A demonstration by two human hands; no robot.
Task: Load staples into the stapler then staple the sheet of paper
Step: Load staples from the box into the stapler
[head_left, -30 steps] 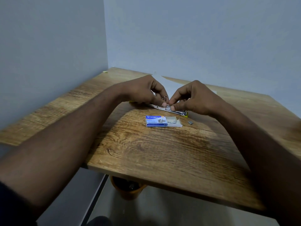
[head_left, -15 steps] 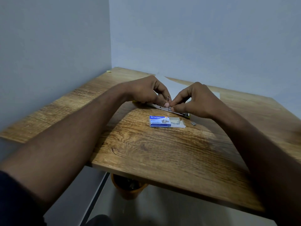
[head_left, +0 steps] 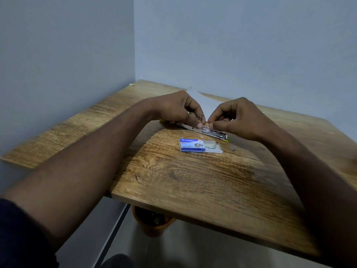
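Observation:
A yellow stapler (head_left: 209, 131) lies opened flat on the wooden table (head_left: 193, 180), its metal staple channel facing up. My left hand (head_left: 178, 110) presses down on its left part, fingers closed on the metal. My right hand (head_left: 238, 118) pinches at the channel's right part with thumb and forefinger; whether it holds a staple strip is hidden. A blue staple box (head_left: 199, 145) sits slid open just in front of the stapler. A loose staple piece (head_left: 232, 148) lies to the box's right. The white sheet of paper (head_left: 201, 101) lies behind my hands.
The table stands in a corner between two grey walls. A small yellow scrap (head_left: 132, 84) lies at the far left corner. Under the table's front edge stands an orange bin (head_left: 152, 223).
Both hands stay on the stapler with only slight finger shifts. The view has drifted a little to the left.

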